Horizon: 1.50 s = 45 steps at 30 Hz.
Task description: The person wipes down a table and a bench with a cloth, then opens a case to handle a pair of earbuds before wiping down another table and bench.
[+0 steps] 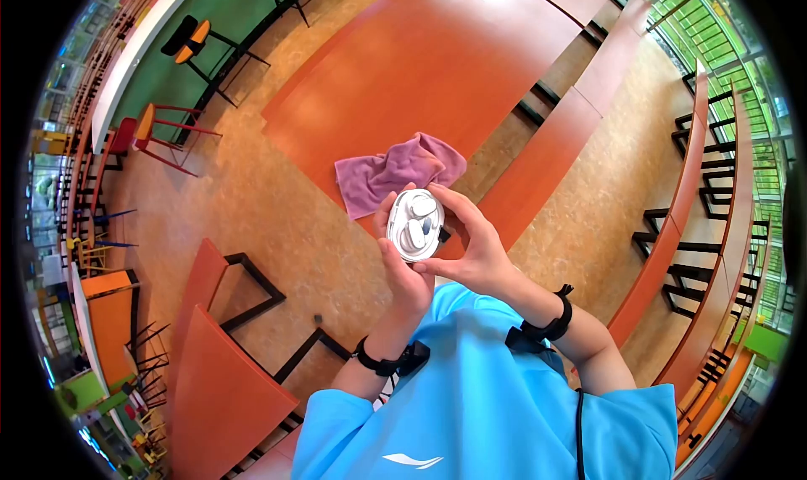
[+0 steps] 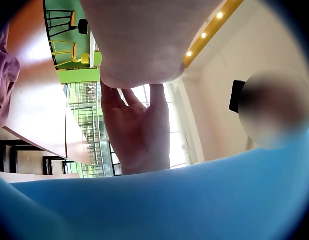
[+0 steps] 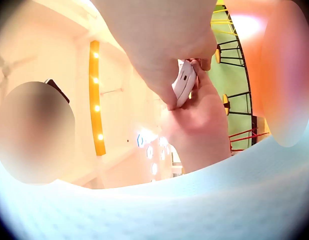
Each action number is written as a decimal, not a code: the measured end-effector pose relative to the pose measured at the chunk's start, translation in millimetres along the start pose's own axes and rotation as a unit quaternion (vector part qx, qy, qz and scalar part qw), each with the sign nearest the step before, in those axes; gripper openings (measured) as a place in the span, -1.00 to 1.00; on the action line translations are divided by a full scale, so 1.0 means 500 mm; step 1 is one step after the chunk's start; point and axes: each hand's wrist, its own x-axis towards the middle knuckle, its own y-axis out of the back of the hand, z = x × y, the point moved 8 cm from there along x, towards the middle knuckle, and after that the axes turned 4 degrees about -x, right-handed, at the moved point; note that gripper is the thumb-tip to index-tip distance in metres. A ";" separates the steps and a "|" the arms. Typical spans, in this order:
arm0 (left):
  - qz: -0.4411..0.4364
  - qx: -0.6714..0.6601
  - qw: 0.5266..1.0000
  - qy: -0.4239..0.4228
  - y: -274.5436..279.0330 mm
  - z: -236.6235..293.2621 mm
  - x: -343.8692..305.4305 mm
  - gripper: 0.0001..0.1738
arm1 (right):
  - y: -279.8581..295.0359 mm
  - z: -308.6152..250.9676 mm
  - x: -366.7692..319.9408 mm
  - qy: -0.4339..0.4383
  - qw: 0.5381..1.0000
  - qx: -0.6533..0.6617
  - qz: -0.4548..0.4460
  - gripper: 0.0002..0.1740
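- In front of the blue shirt (image 1: 496,396), held up in the air near the corner of the tabletop (image 1: 395,76), is a white case (image 1: 395,238)
- Its shell is smooth, hard-looking and oval, with rounded edges; the right wrist view shows its side with a small dark slot
- Two glossy, rounded earbuds (image 1: 417,234) lie inside, with a dark grey patch between them
- The case's open face points up towards the head camera, and its long axis runs from the chest towards the cloth (image 1: 378,177)
- The left grip (image 1: 405,280) curls round the left side of the case, thumb along the rim
- The right grip (image 1: 477,245) pinches the case too, index finger at the far end and thumb at the near end
- The cloth is purple, soft and rumpled, lying on the smooth, orange-red, shiny tabletop
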 end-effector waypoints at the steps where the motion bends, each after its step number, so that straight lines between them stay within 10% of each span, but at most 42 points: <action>1: 0.002 0.004 1.000 -0.009 -0.004 -0.001 -0.003 -0.21 | 0.004 -0.004 0.001 -0.006 1.000 0.006 -0.004 0.16; 10: -0.038 0.193 0.976 -0.097 -0.040 0.032 0.001 -0.16 | 0.065 -0.026 0.010 -0.008 0.998 0.026 -0.049 0.13; 14: -0.183 0.489 0.828 -0.204 -0.093 0.087 0.010 -0.20 | 0.073 -0.039 0.013 -0.039 0.986 0.099 -0.130 0.11; 23: -0.283 0.554 0.758 -0.195 -0.150 0.107 0.006 -0.24 | 0.062 -0.044 0.000 -0.110 0.950 0.182 -0.227 0.14; 41: -0.292 0.629 0.712 -0.108 -0.202 0.064 0.001 -0.20 | 0.094 -0.051 -0.009 -0.077 0.956 0.186 -0.215 0.06; 45: -0.259 0.586 0.764 -0.074 -0.192 0.057 0.004 -0.17 | 0.106 -0.060 -0.016 -0.115 0.947 0.222 -0.200 -0.04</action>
